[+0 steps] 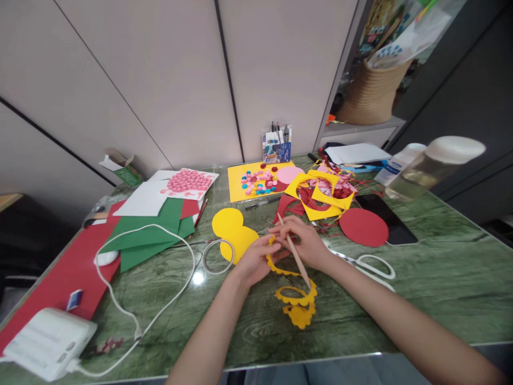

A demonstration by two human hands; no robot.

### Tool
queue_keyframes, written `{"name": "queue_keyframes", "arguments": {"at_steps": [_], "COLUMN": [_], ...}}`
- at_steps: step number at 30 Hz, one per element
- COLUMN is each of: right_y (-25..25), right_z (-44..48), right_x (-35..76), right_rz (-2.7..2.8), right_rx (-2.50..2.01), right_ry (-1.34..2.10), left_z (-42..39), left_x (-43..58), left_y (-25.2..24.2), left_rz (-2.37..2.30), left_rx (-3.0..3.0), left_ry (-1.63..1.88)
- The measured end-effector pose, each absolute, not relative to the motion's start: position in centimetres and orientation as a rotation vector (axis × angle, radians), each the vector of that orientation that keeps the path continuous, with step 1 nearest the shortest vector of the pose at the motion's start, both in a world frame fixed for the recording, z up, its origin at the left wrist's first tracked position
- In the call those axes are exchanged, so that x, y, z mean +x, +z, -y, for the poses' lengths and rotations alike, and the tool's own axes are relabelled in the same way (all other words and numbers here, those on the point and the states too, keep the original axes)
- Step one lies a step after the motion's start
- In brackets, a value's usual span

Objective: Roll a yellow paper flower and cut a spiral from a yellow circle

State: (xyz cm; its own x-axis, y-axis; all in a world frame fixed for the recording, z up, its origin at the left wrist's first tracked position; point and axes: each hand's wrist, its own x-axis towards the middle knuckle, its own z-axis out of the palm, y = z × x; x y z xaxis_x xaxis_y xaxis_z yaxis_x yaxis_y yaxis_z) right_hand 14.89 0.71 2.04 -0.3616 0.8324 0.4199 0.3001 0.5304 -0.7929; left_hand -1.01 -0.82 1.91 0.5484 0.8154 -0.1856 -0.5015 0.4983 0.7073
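Both hands meet over the middle of the green table. My left hand pinches the near end of a yellow scalloped paper strip that spirals down toward me. My right hand grips a thin wooden stick slanting across the strip, fingers closed round it. Yellow paper circles lie just left of the hands, beside a roll of tape.
White-handled scissors lie right of my right arm. A red paper circle covers part of a black phone. Green and red sheets lie left, a white power bank with cable near left, a bottle far right.
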Motion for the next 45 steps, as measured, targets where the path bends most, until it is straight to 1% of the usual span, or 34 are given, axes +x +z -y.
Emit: {"name": "queue_keyframes", "arguments": {"at_steps": [6, 10, 16, 22, 26, 35, 45], "right_y": [0.9, 0.8, 0.8, 0.5, 0.5, 1.0, 0.7], "right_z": [-0.6, -0.4, -0.5, -1.8, -2.4, -2.4, -2.4], "right_x": [14.7, 14.4, 14.1, 14.5, 14.8, 14.9, 15.1], "right_rz": [1.895, 1.815, 1.600, 1.396, 1.327, 1.328, 1.419], "right_rx": [-0.925, -0.953, -1.026, -1.035, -1.038, -1.040, -1.017], "right_ry": [0.624, 0.619, 0.815, 1.124, 1.230, 1.274, 1.221], "left_z": [0.9, 1.0, 1.2, 0.8, 0.4, 0.3, 0.4], "left_x": [-0.8, -0.7, -0.2, 0.0, -0.2, -0.4, -0.5], "left_y": [2.5, 2.4, 2.2, 1.4, 1.1, 1.1, 1.0], "left_rz": [-0.571, -0.529, -0.525, -0.913, -1.070, -1.142, -1.168], "left_rx": [0.600, 0.555, 0.600, 0.792, 0.914, 0.982, 1.095], "left_ry": [0.838, 0.834, 0.884, 1.107, 1.132, 1.163, 1.145]}}
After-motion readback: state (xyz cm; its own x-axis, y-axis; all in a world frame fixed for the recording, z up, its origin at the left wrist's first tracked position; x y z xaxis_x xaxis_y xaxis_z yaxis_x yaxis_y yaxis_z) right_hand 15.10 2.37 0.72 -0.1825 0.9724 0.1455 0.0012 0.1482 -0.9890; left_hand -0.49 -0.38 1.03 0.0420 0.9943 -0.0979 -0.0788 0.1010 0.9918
